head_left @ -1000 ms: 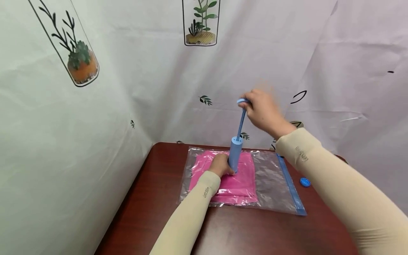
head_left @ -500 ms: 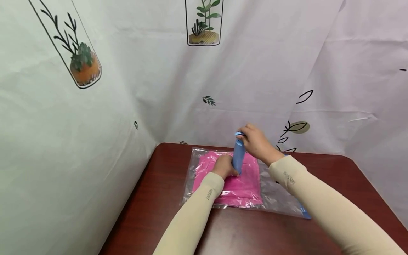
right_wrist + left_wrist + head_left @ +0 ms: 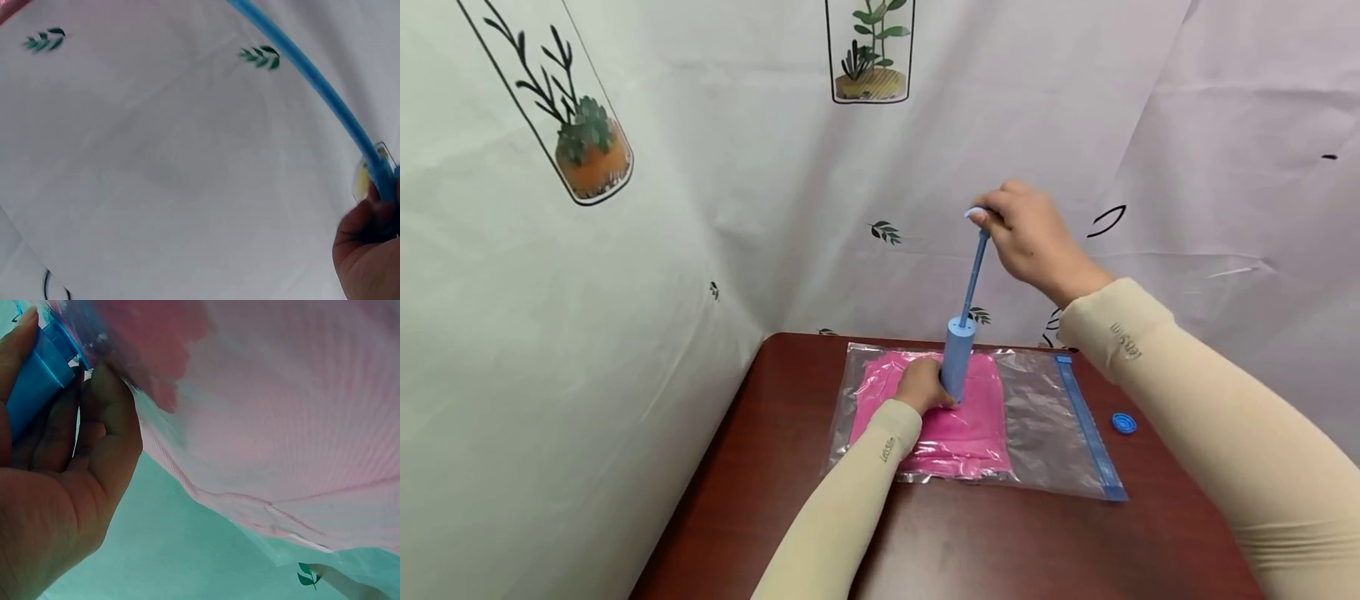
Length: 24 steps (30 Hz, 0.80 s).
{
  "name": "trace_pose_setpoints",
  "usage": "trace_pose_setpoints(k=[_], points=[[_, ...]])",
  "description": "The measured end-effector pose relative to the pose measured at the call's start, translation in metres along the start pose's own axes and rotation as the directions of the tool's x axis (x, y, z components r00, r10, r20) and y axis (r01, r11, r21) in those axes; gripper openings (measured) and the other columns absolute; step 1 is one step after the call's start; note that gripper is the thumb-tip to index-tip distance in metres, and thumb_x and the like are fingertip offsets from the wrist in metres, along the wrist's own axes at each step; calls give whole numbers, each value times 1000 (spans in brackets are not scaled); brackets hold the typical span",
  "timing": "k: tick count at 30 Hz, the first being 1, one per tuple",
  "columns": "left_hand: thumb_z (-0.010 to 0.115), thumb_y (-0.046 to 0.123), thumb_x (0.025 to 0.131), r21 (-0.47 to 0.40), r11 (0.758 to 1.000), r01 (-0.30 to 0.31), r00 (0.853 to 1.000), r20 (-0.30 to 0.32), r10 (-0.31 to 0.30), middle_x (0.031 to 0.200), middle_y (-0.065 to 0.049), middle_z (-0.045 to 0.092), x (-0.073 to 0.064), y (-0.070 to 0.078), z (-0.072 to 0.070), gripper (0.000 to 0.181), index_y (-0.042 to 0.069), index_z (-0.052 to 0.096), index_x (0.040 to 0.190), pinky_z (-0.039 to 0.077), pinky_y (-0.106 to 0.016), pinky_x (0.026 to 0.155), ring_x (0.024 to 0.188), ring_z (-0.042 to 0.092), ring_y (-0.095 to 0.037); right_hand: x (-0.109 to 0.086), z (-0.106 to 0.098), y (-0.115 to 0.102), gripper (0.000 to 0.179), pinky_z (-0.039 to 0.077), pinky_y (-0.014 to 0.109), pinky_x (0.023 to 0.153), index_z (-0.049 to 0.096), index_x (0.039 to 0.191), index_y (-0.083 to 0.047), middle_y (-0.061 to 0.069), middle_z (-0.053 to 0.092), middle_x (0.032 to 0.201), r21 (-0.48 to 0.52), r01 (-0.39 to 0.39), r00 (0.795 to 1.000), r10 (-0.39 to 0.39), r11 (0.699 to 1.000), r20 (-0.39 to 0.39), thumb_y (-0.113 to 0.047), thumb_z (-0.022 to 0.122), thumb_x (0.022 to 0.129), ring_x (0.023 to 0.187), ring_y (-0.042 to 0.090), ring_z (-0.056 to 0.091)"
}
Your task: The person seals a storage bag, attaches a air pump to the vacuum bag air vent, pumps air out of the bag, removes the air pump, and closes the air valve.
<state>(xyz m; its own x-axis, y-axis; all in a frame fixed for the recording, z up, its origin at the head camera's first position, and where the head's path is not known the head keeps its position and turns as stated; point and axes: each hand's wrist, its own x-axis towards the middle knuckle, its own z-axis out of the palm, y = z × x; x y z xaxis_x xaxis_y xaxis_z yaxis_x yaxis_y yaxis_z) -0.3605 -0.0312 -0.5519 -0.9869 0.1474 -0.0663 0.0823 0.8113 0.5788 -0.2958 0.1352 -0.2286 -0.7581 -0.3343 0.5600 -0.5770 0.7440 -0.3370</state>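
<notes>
A blue hand pump (image 3: 957, 358) stands slightly tilted on a clear plastic storage bag (image 3: 1041, 425), over the folded pink cloth (image 3: 970, 442) inside it. My left hand (image 3: 921, 385) grips the lower end of the barrel, close over the bag. In the left wrist view, the fingers of that left hand (image 3: 69, 500) curl round the pump's blue base (image 3: 37, 378). Higher up, my right hand (image 3: 1030, 237) holds the pump's handle (image 3: 975, 213), with the thin rod (image 3: 974, 275) drawn far out of the barrel. The right wrist view has the rod (image 3: 312, 78) running up from my right hand (image 3: 375, 256).
To the right of the bag's blue zip strip (image 3: 1090, 433) lies a round blue cap (image 3: 1123, 423). The dark red wooden table (image 3: 1000, 542) reaches back to a white wall cloth (image 3: 775, 167) printed with plants, which also hangs along the left side.
Half a second ago the handle was down against the barrel. My right hand has since lifted it, and the rod is out again, as one second ago. The left hand keeps its hold.
</notes>
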Motion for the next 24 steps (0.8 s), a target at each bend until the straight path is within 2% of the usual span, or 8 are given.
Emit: trace_pose_setpoints(k=[2,4,8,11,14,16,19,24], points=[[114,24,65,-9,1000,4,1000,10,-4,102,-1,86,0,-1,1,58,9,86,115,67,-42,100,86,72,-14,-2,3,3,31,50,51,89,78,131,6,27,70,109,-20,0,1000,-1,1000,-4,-16,60,118,102,42,61],[113,24,66,-21,1000,1,1000,29,-1,102,-1,86,0,-2,1,58,8,86,115,67,-42,100,85,72,-14,-7,13,9,30,54,56,93,78,130,7,28,72,111,-25,-17,999,18,1000,26,-16,63,117,105,44,64],[114,26,65,-6,1000,-24,999,21,25,101,-1,86,2,-3,0,59,9,85,114,67,-40,98,85,72,-13,-27,51,21,27,60,60,103,79,126,6,27,76,116,-6,-25,990,25,1000,136,-16,70,113,112,45,71],[114,31,64,33,998,-62,998,-14,63,96,1,84,5,-3,-1,58,10,86,110,66,-35,89,80,70,-11,-45,83,31,30,63,55,99,78,129,5,24,74,115,24,-58,977,52,998,206,-19,70,114,108,42,72],[114,34,64,49,993,-104,994,-28,106,91,1,82,8,-3,-1,56,10,85,105,64,-32,80,74,67,-11,-60,103,38,33,61,50,93,76,136,4,21,69,111,38,-117,971,106,992,216,-20,64,117,103,37,68],[114,34,63,47,992,-114,993,-26,115,88,2,81,10,-3,-1,55,10,85,103,62,-32,76,73,65,-10,-64,109,40,35,59,50,92,74,140,4,19,67,111,55,-145,970,131,988,204,-19,59,119,102,35,66],[115,33,62,50,994,-99,994,-33,101,86,3,80,11,-4,-1,55,11,85,102,62,-31,76,72,64,-10,-62,110,41,34,59,53,94,74,139,5,22,68,113,67,-123,976,109,990,190,-17,57,120,105,38,67],[115,31,63,48,998,-44,999,8,44,94,2,84,8,-5,-1,58,11,86,109,65,-34,85,78,69,-11,-52,99,37,31,59,57,97,74,134,8,24,68,114,74,-84,978,68,994,196,-14,57,119,107,42,67]])
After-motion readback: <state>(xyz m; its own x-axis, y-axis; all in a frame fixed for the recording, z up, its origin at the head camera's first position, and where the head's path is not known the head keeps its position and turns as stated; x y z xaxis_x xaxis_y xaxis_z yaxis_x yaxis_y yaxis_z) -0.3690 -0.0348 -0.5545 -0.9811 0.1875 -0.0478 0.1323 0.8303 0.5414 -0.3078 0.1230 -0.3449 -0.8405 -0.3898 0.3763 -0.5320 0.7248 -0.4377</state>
